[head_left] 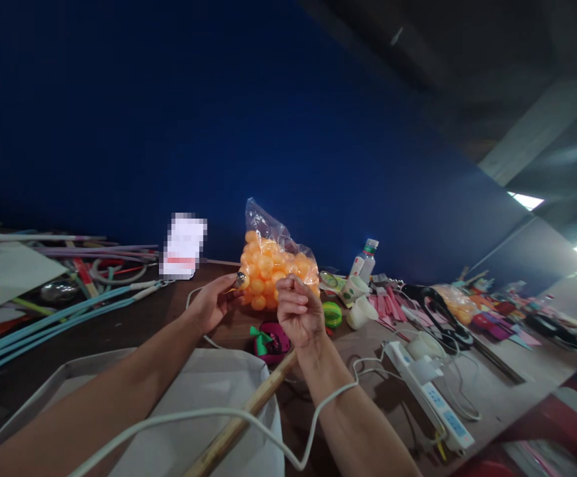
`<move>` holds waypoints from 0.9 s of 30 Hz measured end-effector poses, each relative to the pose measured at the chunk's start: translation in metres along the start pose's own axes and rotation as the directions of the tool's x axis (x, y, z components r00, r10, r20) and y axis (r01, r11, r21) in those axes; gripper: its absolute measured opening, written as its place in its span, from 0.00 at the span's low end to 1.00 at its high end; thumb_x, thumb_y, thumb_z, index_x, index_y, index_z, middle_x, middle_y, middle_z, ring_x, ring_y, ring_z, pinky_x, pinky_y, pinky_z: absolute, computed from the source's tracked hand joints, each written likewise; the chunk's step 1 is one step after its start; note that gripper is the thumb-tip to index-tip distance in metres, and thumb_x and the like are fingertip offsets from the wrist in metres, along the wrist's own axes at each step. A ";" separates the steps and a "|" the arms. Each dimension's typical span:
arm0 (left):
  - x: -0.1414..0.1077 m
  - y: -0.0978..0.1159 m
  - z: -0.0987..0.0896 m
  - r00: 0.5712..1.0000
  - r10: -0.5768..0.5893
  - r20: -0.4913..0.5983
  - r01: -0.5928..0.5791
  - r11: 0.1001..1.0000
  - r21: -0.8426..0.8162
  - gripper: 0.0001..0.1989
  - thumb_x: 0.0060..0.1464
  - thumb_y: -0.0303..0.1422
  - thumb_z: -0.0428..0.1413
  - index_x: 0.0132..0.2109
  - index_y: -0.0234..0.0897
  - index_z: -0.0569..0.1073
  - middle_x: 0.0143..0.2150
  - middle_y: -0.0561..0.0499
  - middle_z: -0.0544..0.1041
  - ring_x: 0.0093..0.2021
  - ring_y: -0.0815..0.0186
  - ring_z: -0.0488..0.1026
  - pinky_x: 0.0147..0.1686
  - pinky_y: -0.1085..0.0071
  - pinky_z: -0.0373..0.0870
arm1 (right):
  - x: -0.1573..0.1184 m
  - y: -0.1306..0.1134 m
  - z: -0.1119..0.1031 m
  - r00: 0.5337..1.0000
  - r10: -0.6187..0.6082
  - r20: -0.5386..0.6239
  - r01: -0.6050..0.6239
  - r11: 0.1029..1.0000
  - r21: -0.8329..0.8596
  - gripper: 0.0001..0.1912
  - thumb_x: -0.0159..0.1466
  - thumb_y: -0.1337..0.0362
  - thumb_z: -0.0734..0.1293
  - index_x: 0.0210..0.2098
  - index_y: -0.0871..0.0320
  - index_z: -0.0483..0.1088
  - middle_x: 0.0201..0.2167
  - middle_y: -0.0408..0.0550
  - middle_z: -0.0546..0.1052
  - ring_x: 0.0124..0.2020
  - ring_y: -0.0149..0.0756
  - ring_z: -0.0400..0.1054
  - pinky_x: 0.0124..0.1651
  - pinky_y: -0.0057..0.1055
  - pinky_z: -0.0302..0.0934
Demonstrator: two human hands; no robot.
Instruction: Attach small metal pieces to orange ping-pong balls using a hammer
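A clear plastic bag of orange balls [265, 265] stands upright on the brown table, against the blue wall. In front of its left side, my left hand [214, 301] pinches a small shiny metallic ball [241, 279] between thumb and fingertips. My right hand [299, 308] is raised before the bag's right part, its fingers curled together; whatever they may hold is too small to make out. Between and below the hands lies a dark magenta item [274, 341] with a green bow. A green striped ball [332, 315] sits just right of my right hand.
A white bin [218, 371] stands nearest me, with a wooden stick [253, 407] and a white cable crossing it. Rightward are a bottle [364, 265], tape rolls and a power strip [432, 394]. Blue tubes [79, 308] and a bright screen [183, 245] are at left.
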State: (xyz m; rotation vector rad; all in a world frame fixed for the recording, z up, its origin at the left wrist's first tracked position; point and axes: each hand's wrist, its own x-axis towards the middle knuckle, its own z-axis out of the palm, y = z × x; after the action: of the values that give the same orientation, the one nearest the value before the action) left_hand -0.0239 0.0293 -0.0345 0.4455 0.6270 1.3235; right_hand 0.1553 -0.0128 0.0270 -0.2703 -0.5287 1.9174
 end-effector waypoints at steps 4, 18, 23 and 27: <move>0.000 0.000 0.001 1.000 -0.003 -0.013 0.003 1.000 0.008 0.04 0.51 0.24 0.57 0.36 0.31 0.76 0.32 0.46 0.79 0.27 0.67 0.76 0.25 0.73 0.74 | 0.001 0.000 -0.001 1.000 -0.017 0.006 0.018 0.999 -0.040 0.07 0.56 0.72 0.70 0.34 0.60 0.69 0.30 0.40 0.68 0.19 0.15 0.54 0.16 0.08 0.54; -0.001 0.000 0.001 1.000 -0.001 -0.009 0.001 1.000 0.016 0.04 0.51 0.24 0.57 0.35 0.31 0.76 0.32 0.46 0.79 0.27 0.67 0.76 0.26 0.73 0.74 | 0.003 0.005 0.003 0.998 -0.019 -0.057 0.014 0.996 -0.085 0.07 0.59 0.67 0.71 0.38 0.60 0.73 0.30 0.42 0.67 0.21 0.17 0.55 0.18 0.09 0.56; -0.001 0.000 0.001 1.000 0.000 -0.015 0.000 1.000 0.026 0.04 0.52 0.24 0.57 0.35 0.31 0.76 0.32 0.47 0.79 0.27 0.67 0.76 0.25 0.73 0.74 | 0.003 0.005 -0.002 0.998 -0.003 -0.062 -0.001 0.997 -0.071 0.07 0.58 0.68 0.72 0.37 0.57 0.72 0.32 0.42 0.70 0.21 0.17 0.57 0.19 0.09 0.58; -0.002 0.001 0.002 1.000 -0.001 -0.016 0.002 1.000 0.025 0.04 0.52 0.24 0.57 0.35 0.32 0.76 0.33 0.47 0.79 0.27 0.67 0.76 0.25 0.73 0.74 | 0.004 0.005 -0.005 0.997 0.021 -0.081 -0.022 1.000 -0.016 0.07 0.58 0.69 0.72 0.36 0.59 0.72 0.36 0.43 0.73 0.21 0.16 0.59 0.20 0.09 0.60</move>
State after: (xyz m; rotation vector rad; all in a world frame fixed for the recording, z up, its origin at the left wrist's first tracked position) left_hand -0.0230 0.0280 -0.0320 0.4546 0.6576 1.3204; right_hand 0.1519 -0.0096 0.0210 -0.3640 -0.4900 1.9151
